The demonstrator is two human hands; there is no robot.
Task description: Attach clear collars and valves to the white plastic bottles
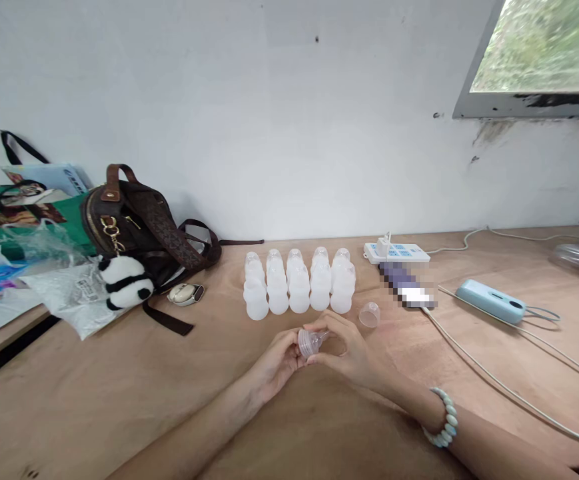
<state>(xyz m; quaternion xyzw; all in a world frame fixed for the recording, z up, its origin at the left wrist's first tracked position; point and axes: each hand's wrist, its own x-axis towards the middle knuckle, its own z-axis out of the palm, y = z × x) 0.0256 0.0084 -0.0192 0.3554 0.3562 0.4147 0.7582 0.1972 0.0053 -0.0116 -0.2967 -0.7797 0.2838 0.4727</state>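
Just in front of the bottles, both hands hold a clear baby bottle nipple with its ridged screw ring [309, 343], turned on its side. My left hand [283, 360] closes its fingers on the ring from the left. From the right, my right hand [346, 350] curves round the nipple end, fingers and thumb at the ring's edge. A clear dome cap [369, 315] sits on the table behind my right hand, apart from it. Small frosted baby bottles [299, 293] stand upright in close rows beyond my hands, many under clear domes.
A dark backpack [142, 227] with a panda charm [126, 283] stands at left, beside crinkled plastic bags [79, 293]. A pale computer mouse [182, 294] lies near it. Rightward are a white power strip [404, 254], a blurred phone [409, 287], a blue power bank [492, 301] and cables.
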